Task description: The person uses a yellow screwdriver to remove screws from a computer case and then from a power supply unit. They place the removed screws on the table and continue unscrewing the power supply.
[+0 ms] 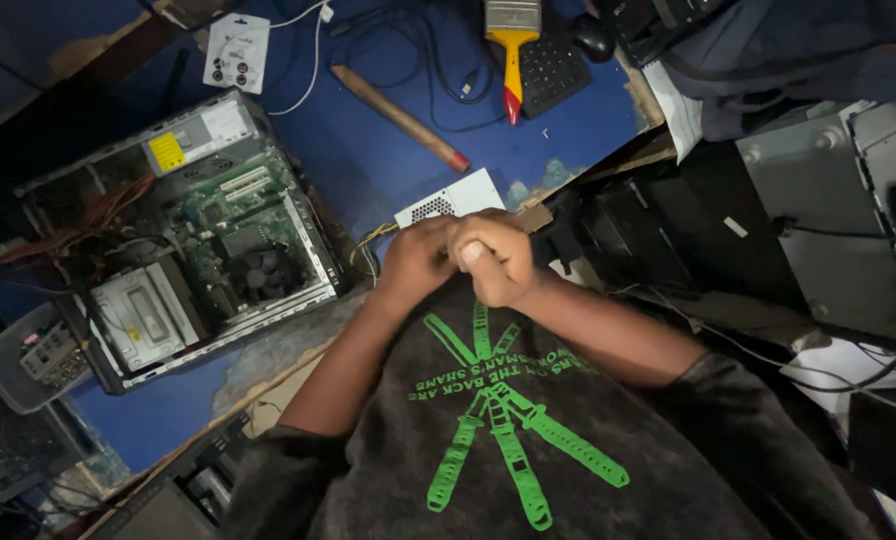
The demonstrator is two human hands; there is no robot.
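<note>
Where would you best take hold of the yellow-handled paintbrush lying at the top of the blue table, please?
Probably by the yellow handle of the paintbrush, coming from above: it lies flat on the blue table, bristles pointing away, red tip toward the person. The keyboard crowds one side, so pinch across the narrow handle.

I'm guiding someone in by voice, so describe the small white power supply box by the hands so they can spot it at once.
Start at the blue worktable and find the open computer case lying on its side. Move along the table's near edge to the clasped left hand and right hand; the power supply box sits just beyond them. It is the only small white box with a perforated vent and yellow wires trailing out.
</note>
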